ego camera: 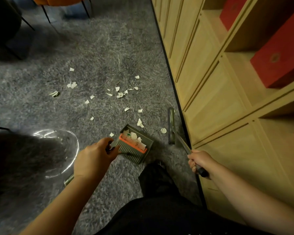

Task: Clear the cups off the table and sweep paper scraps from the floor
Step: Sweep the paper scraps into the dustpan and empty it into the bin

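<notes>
While the dustpan (136, 145) is held on the carpet (92, 48) by the left grip (93, 158) and the broom handle (182, 144) is clasped by the right grip (199, 161), gathered paper scraps (119, 92) could be spilled if it is tipped.

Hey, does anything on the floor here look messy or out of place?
Yes. Torn white paper scraps lie scattered over the grey carpet, out beyond the dustpan, which already holds a few pieces.
</notes>
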The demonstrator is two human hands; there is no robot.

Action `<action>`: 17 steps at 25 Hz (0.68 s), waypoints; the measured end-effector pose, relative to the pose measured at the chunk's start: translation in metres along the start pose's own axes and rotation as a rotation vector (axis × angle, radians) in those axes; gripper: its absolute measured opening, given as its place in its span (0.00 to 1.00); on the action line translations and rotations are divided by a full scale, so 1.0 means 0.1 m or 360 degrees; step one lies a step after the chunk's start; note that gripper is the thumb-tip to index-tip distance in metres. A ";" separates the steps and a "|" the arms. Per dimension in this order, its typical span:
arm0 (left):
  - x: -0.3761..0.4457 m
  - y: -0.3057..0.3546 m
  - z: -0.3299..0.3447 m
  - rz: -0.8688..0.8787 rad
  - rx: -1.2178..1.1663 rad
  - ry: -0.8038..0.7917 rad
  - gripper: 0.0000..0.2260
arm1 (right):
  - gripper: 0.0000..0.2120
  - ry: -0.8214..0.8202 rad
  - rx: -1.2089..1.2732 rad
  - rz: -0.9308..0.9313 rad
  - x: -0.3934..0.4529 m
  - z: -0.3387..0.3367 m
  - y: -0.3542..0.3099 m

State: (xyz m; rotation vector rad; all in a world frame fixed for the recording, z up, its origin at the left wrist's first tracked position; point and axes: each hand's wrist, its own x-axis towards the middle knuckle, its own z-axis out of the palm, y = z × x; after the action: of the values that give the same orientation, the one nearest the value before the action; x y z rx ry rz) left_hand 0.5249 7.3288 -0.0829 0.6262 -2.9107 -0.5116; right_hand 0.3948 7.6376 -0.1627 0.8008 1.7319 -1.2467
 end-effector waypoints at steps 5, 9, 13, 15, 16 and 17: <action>0.67 0.25 0.07 -0.0111 0.0038 -0.0005 0.13 | 0.14 0.0004 -0.0118 0.0120 0.51 -0.15 -0.62; 1.03 0.29 -0.01 -0.0250 0.0030 0.0015 0.14 | 0.09 -0.0002 -0.0304 0.0212 0.76 -0.16 -0.94; 1.27 0.16 -0.17 -0.0389 0.0015 0.0076 0.15 | 0.08 -0.0037 -0.0387 0.0275 0.90 0.12 -1.14; 1.43 0.08 -0.25 -0.0424 0.0014 0.0078 0.16 | 0.09 -0.0055 -0.0435 0.0276 0.96 0.34 -1.24; 1.50 0.03 -0.29 -0.0416 0.0020 0.0076 0.16 | 0.09 -0.0062 -0.0462 0.0280 0.99 0.46 -1.30; 1.57 -0.01 -0.32 -0.0404 0.0026 0.0079 0.16 | 0.10 -0.0074 -0.0480 0.0286 1.02 0.58 -1.37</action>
State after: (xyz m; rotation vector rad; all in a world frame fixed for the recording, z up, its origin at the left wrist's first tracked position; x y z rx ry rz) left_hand 0.3888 7.2523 -0.0457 1.0037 -2.8061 -0.4914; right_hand 0.2469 7.5430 -0.2051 0.7239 1.7164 -0.8528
